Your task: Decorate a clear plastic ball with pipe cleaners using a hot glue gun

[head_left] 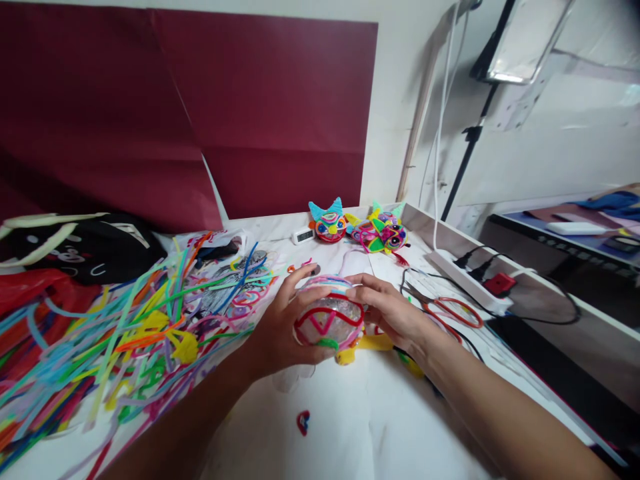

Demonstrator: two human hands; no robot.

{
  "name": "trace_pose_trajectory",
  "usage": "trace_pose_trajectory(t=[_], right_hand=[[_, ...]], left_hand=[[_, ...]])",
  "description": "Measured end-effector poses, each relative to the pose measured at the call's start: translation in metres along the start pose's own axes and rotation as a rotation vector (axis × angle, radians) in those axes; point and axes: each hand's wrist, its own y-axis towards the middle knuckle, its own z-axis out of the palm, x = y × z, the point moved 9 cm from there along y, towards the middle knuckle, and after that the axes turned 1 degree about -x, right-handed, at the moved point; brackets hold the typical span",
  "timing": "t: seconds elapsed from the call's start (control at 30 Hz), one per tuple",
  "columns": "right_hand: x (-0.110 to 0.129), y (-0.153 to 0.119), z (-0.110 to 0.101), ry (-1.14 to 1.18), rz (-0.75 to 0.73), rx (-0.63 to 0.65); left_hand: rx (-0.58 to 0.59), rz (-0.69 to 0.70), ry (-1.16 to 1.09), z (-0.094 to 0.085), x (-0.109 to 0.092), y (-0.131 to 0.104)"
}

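Observation:
A clear rounded ball [320, 320], decorated with red, pink and blue fuzzy strips, is held above the white table. Around its left side wraps my left hand [283, 320], with the thumb underneath near a green piece. My right hand [385, 307] grips the upper right side, its fingertips on the strips at the top. Just below and right of the ball lies a yellow piece [373, 343]. A small red and blue piece [303, 422] rests on the table nearer to me.
Many coloured pipe cleaners [165, 320] cover the left side. Two finished owl-like figures [330, 223] stand at the back beside a small white timer [303, 235]. On the right are orange-handled scissors [453, 311], a power strip [470, 281] and a black flat device [555, 373].

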Motion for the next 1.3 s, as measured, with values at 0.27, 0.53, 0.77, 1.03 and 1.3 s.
trace_pose_trajectory(t=[0.27,0.53,0.77,1.03,1.3], right_hand=[[0.0,0.001,-0.004,-0.087,-0.011,-0.054],[0.0,0.0,-0.007,-0.142,0.011,-0.12],[-0.003,0.002,-0.009,-0.138,0.055,-0.156],[-0.007,0.003,-0.009,-0.146,0.06,-0.16],[-0.009,0.004,-0.008,-0.206,0.032,-0.148]], left_hand=[[0.091,-0.03,0.058,0.004,-0.003,0.002],[0.128,-0.093,0.025,0.009,0.002,0.0],[0.179,-0.074,0.033,0.015,-0.001,-0.001],[0.197,-0.113,0.008,0.017,0.001,-0.003],[0.231,-0.168,0.026,0.022,0.003,-0.004]])
